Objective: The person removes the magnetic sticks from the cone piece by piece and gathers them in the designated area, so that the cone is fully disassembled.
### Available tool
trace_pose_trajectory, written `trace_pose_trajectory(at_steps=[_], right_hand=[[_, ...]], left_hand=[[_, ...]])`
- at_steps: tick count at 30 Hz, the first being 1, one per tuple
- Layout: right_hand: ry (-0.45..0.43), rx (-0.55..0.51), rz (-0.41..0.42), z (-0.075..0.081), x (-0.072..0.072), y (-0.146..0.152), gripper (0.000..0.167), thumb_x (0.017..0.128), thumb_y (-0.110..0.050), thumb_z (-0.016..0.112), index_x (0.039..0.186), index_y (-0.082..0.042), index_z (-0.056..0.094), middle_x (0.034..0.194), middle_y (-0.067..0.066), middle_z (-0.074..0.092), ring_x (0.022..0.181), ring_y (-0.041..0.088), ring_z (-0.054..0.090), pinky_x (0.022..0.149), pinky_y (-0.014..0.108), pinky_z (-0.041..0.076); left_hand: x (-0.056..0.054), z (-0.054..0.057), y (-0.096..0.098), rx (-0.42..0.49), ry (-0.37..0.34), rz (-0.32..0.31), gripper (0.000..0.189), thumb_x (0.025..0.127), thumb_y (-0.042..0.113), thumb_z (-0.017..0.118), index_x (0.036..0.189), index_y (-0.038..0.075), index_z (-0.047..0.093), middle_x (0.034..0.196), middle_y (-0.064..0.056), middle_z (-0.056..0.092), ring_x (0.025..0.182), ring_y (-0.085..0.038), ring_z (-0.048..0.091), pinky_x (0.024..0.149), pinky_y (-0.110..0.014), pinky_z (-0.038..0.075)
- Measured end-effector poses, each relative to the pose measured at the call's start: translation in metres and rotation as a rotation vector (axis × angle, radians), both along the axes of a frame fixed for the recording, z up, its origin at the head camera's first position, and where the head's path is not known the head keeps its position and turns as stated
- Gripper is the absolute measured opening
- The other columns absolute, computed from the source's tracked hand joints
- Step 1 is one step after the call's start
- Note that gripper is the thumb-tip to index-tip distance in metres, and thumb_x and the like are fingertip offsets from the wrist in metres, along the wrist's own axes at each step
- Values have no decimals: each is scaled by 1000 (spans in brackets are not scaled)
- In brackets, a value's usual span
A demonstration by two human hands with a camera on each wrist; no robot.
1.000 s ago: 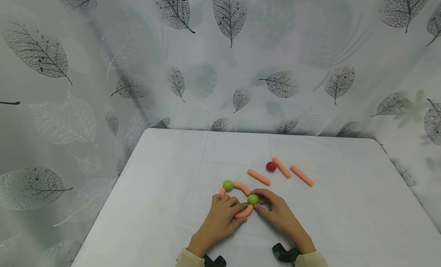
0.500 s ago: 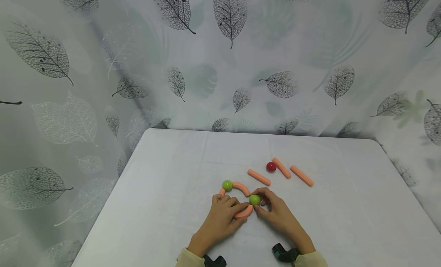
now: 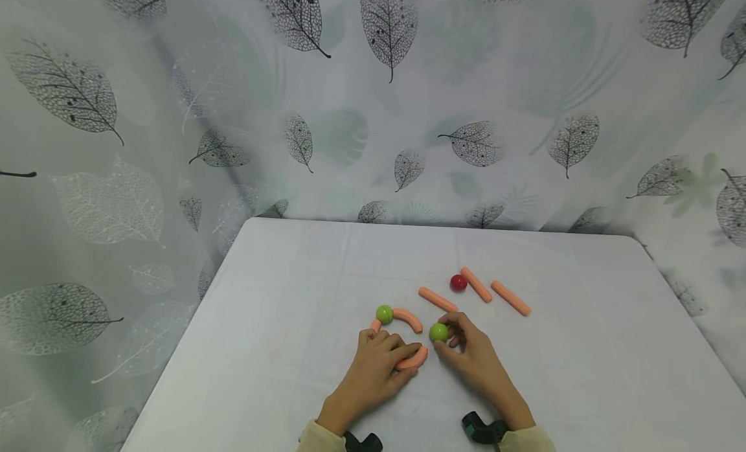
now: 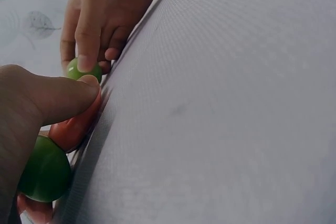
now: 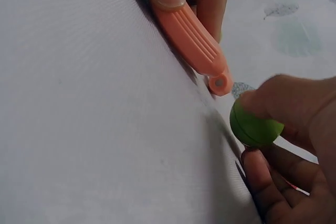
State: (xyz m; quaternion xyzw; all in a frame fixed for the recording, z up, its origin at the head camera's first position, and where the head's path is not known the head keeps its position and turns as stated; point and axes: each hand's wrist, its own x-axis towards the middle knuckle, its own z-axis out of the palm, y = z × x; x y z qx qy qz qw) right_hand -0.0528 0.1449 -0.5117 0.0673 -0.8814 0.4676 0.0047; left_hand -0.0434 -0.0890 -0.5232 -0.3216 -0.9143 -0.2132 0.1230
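Note:
My left hand [image 3: 375, 368] pinches a curved orange magnetic rod [image 3: 416, 357] between thumb and fingers on the white table. In the right wrist view this rod [image 5: 189, 40] shows grooves and a small metal dot at its free end. My right hand [image 3: 469, 351] pinches a green ball [image 3: 439, 332] by thumb and fingertips, a small gap away from that end. Another green ball [image 4: 46, 170] sits under the left palm, hidden in the head view. Beyond the left fingers, a green ball [image 3: 384, 314] joins a curved orange rod [image 3: 408, 320] and a partly covered orange piece [image 3: 375, 325].
Farther back lie three straight orange rods, one nearer [image 3: 438, 300], one beside the red ball [image 3: 458, 283], and one at the right [image 3: 510, 298]. The white table [image 3: 291, 277] ends at a leaf-patterned curtain [image 3: 373, 115]. Dark wrist devices sit at both sleeves.
My right hand has drawn its green ball away to the right and slightly back, opening a gap to both curved rod ends. The left hand has stayed in place.

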Motion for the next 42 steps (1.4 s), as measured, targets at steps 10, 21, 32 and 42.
trace_pose_trajectory(at_steps=[10, 21, 32, 42], right_hand=[[5, 75, -165, 3, -1, 2, 45, 91, -15, 81, 131, -12, 59, 106, 4, 67, 95, 16, 59, 80, 21, 51], [83, 205, -364, -1, -2, 8, 43, 92, -19, 78, 130, -6, 62, 112, 12, 71, 94, 25, 58, 79, 36, 42], [89, 177, -488, -1, -2, 13, 42, 93, -20, 77, 129, -3, 63, 117, 18, 71, 99, 31, 61, 83, 43, 42], [83, 198, -546, -4, -4, 18, 45, 91, -20, 79, 129, -2, 63, 118, 19, 71, 99, 34, 60, 83, 45, 38]], left_hand=[[0, -1, 0, 6, 1, 1, 37, 92, 43, 77, 128, 33, 74, 96, 16, 64, 93, -6, 55, 95, -41, 35], [0, -1, 1, 17, 7, 13, 35, 91, 43, 78, 125, 33, 75, 95, 14, 65, 92, -7, 55, 95, -41, 36], [-1, -2, 1, 17, -8, 14, 33, 91, 44, 79, 123, 33, 75, 94, 15, 65, 94, -7, 56, 96, -42, 35], [0, -4, 0, 21, -4, 12, 33, 91, 44, 79, 122, 32, 75, 93, 15, 64, 92, -6, 54, 96, -41, 35]])
